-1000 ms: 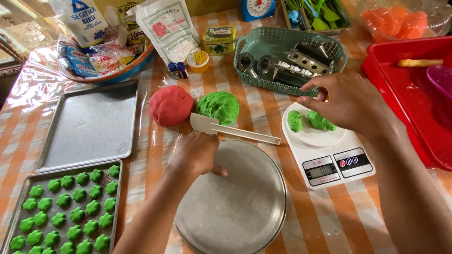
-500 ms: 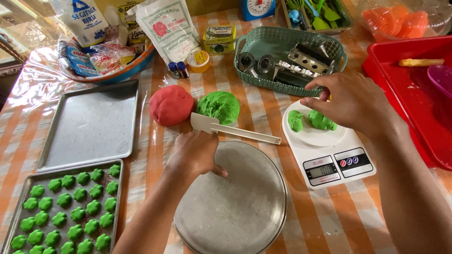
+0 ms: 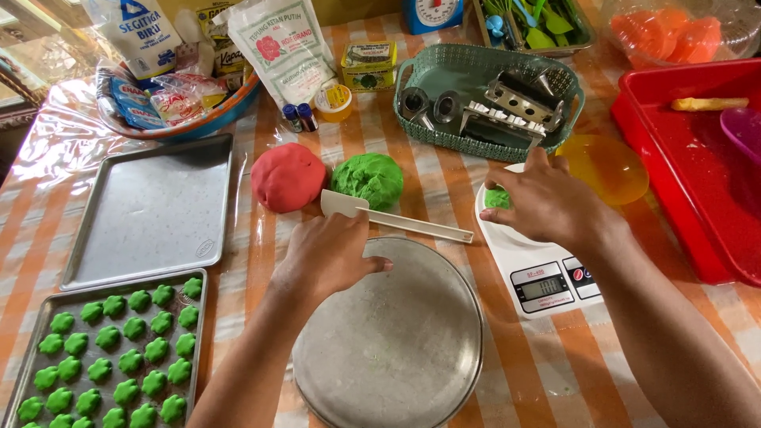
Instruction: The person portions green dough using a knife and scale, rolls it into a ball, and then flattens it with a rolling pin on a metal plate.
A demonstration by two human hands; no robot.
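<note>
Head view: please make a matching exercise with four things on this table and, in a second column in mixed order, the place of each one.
Things
1. red dough ball
2. white scraper
3. shaped green dough pieces
4. right hand

Places
A. over the white kitchen scale
B. on the baking tray at the lower left
C. beside the green dough ball, on its left
D. between the green dough ball and the round metal pan

Pairs: 1-C, 2-D, 3-B, 4-A
</note>
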